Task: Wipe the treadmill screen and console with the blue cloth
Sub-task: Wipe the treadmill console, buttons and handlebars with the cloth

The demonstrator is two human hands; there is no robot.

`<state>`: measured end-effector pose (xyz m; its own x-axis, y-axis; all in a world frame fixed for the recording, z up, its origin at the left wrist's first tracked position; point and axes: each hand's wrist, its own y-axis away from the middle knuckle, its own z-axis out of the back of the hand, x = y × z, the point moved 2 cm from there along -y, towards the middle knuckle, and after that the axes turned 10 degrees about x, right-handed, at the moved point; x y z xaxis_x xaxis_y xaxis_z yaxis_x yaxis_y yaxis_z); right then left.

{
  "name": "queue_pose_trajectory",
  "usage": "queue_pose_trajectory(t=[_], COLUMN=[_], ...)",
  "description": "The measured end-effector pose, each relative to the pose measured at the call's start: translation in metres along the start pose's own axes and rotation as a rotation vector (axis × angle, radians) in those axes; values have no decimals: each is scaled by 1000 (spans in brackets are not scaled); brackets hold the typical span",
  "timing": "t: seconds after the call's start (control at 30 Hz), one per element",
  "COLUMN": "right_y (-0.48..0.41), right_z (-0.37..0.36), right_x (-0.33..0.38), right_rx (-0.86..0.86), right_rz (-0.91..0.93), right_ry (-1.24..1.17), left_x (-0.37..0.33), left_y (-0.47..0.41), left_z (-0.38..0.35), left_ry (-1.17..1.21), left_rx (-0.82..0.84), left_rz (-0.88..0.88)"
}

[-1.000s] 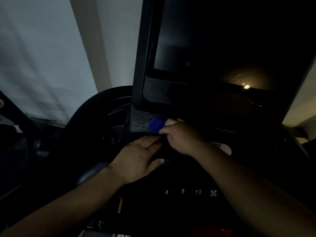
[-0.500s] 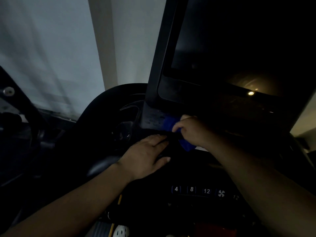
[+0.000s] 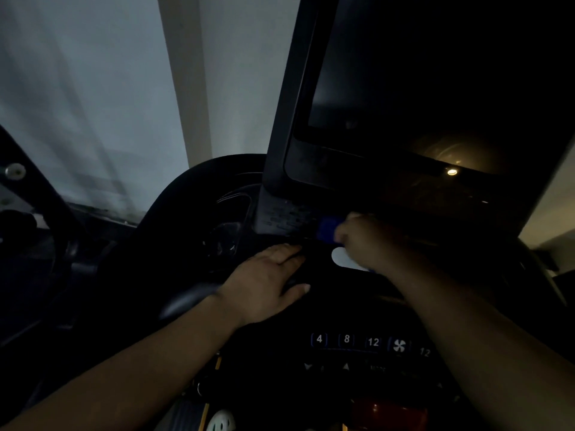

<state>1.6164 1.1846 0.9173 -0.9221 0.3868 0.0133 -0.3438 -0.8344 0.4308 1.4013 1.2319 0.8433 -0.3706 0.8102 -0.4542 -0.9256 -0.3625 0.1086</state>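
Observation:
The scene is very dark. My right hand (image 3: 367, 241) grips the blue cloth (image 3: 326, 229) and presses it against the grey strip just under the treadmill screen (image 3: 435, 88), near its lower left corner. Only a small bunch of cloth shows past my fingers. My left hand (image 3: 264, 284) lies flat, fingers straight, on the black console (image 3: 357, 309) below and to the left of the cloth. The screen is dark and reflects a small ceiling light.
A row of lit buttons (image 3: 347, 340) marked 4, 8, 12 and a fan sign sits on the console near me. A black curved handlebar (image 3: 186, 194) rises left of the screen. A pale wall fills the upper left.
The view has swung left, so the screen sits further right. My right hand has slid the cloth a little to the right along the strip under the screen. My left hand stays put.

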Motion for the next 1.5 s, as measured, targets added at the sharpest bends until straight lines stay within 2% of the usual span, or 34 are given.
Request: queue_pose_trajectory(t=[0.07, 0.17, 0.27, 0.37, 0.43, 0.5, 0.57, 0.63, 0.7, 0.77, 0.83, 0.9, 0.93, 1.03, 1.13, 1.2, 1.33, 1.4, 1.5], right_y=[-7, -17, -16, 2, 16, 27, 36, 45, 55, 67, 73, 73, 72, 83, 103, 101, 95, 103, 118], right_z=[-9, -15, -18, -17, -18, -22, -30, -29, -24, -26, -32, -40, -42, -38, -47, -52, -52, -56, -76], right_x=[38, 77, 59, 7, -7, 7, 20, 6, -31, -51, -36, -22, -28, -91, -147, -142, -120, -150, -210], right_rx=[-7, 25, 22, -36, -34, 20, 99, 122, 98, 11, -65, -61, -40, -36, -112, -156, -122, -98, -113], right_rz=[176, 299, 319, 181, 109, 179, 332, 390, 222, 62, 136, 300, 319, 153, -62, -47, 163, 120, -119], right_ry=[-167, -155, -227, -325, -249, -192, -278, -405, -509, -465, -441, -541, -582, -608, -580, -577, -673, -678, -541], left_x=[-1, -3, -6, -7, -6, -7, -7, -7, -9, -11, -17, -25, -29, -39, -50, -62, -88, -94, -100], left_y=[-1, -1, 2, 2, -1, -5, -8, -8, -8, -8, -11, -17, -20, -30, -39, -49, -69, -77, -86], left_z=[1, 4, 8, 10, 10, 9, 7, 7, 7, 7, 8, 7, 8, 10, 9, 7, 3, 2, 0], left_ry=[-10, -27, -4, -20, -44, -85, -100, -102, -96, -86, -59, -49, -51, -30, -11, -2, -2, -26, -26], left_rx=[9, 19, 11, 25, 39, 32, 26, 25, 19, 1, -16, -28, -28, -16, -21, -1, 52, 55, 40], left_rz=[-2, -2, -5, 7, 27, 25, 31, 43, 53, 64, 61, 13, -10, -37, -45, -52, -76, -72, -64])
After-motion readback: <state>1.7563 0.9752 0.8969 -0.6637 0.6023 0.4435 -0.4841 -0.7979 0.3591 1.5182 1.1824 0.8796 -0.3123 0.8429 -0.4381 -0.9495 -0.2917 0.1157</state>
